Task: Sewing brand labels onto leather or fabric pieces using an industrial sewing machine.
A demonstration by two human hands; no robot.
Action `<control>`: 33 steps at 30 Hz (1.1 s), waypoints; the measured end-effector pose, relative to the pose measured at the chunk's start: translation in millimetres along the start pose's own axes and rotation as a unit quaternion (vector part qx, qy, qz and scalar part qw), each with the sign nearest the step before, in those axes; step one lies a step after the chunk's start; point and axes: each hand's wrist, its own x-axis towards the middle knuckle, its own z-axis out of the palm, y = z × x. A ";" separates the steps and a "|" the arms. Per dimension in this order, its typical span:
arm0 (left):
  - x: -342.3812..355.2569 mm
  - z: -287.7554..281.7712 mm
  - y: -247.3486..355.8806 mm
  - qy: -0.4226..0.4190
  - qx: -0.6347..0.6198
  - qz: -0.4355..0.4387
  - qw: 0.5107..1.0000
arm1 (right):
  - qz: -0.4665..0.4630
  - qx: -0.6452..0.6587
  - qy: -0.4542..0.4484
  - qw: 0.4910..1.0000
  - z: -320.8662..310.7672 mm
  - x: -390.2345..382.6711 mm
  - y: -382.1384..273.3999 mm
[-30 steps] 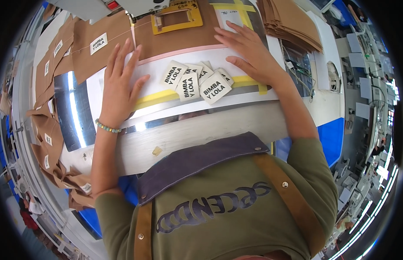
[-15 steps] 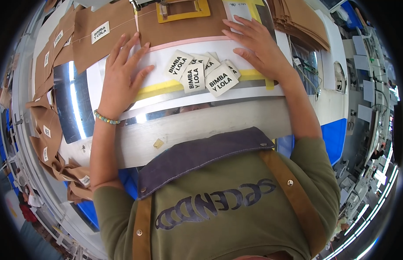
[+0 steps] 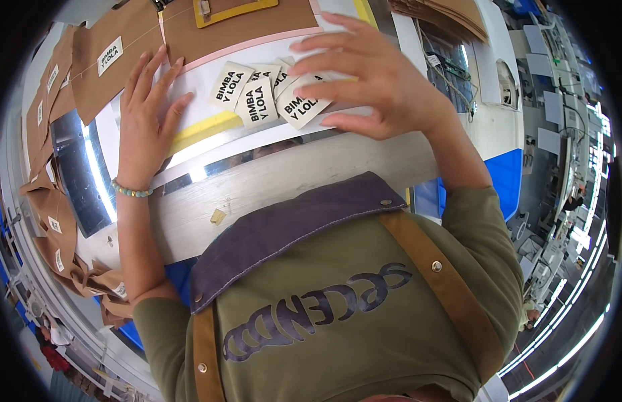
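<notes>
My left hand (image 3: pixel 147 120) lies flat with its fingers apart, the fingertips at the near left corner of a brown sheet panel (image 3: pixel 257 32). A pink strip (image 3: pixel 247 49) runs along that panel's near edge, and a yellow frame (image 3: pixel 237 15) rests on top of it. Closer to me, several white labels with black print (image 3: pixel 232 87) lie in an overlapping pile on a white sheet. My right hand (image 3: pixel 381 80) hovers over the right side of this pile, fingers spread and nothing visible in them. It hides part of the labels.
Brown panels with white labels (image 3: pixel 90 74) overlap on the left and hang down that side. A stack of brown panels (image 3: pixel 448 17) lies at the far right, near loose cables (image 3: pixel 451 84). A blue bin (image 3: pixel 504 184) stands at the right. A small tan scrap (image 3: pixel 218 216) lies near the front edge.
My right hand has left the brown panel's right edge and come nearer, over the label pile. My left hand keeps its place at the panel's corner. The whole view has shifted.
</notes>
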 end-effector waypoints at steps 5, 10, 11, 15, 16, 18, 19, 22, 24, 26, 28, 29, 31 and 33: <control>-1.0 -1.0 -2.4 -0.002 -0.004 -0.002 1.000 | 0.001 0.030 0.029 0.999 16.5 7.8 -7.3; 1.4 0.2 4.5 -0.008 -0.001 -0.013 1.000 | 0.126 0.162 0.106 0.973 0.8 9.2 3.0; 2.0 -0.9 6.1 0.002 -0.011 -0.012 1.000 | 0.155 0.198 0.113 0.961 -1.6 12.6 7.5; 7.3 -11.1 12.2 0.041 -0.057 -0.011 0.997 | 0.215 0.146 0.188 0.947 1.9 41.5 38.5; 10.2 -14.3 13.0 0.050 -0.073 -0.011 0.996 | 0.220 0.120 0.205 0.946 4.6 50.7 48.1; 18.0 -19.0 17.0 0.060 -0.066 0.017 0.996 | 0.119 -0.055 0.231 0.964 12.9 67.1 65.4; 20.8 -21.4 18.8 0.056 -0.063 0.025 0.996 | 0.086 -0.111 0.209 0.968 18.1 73.9 71.9; 30.4 -23.3 25.8 0.039 -0.063 0.041 0.996 | -0.025 -0.231 0.205 0.951 40.2 92.6 88.0; 37.0 -20.2 27.8 0.030 -0.068 0.057 0.996 | -0.041 -0.246 0.173 0.953 53.4 95.9 94.7; 44.7 -14.0 26.6 0.021 -0.050 0.073 0.996 | -0.033 -0.247 0.160 0.955 62.9 93.5 99.6; 51.4 -6.3 24.6 0.012 -0.044 0.081 0.996 | -0.018 -0.233 0.150 0.961 68.3 89.9 102.7; 56.2 -1.4 23.0 0.013 -0.035 0.086 0.996 | -0.016 -0.223 0.147 0.963 69.6 89.9 104.2; 66.9 8.4 18.6 0.019 -0.022 0.096 0.995 | -0.012 -0.205 0.142 0.968 68.8 90.3 105.5; 75.1 16.3 14.0 0.004 -0.005 0.096 0.995 | 0.007 -0.224 0.121 0.967 64.6 89.8 104.1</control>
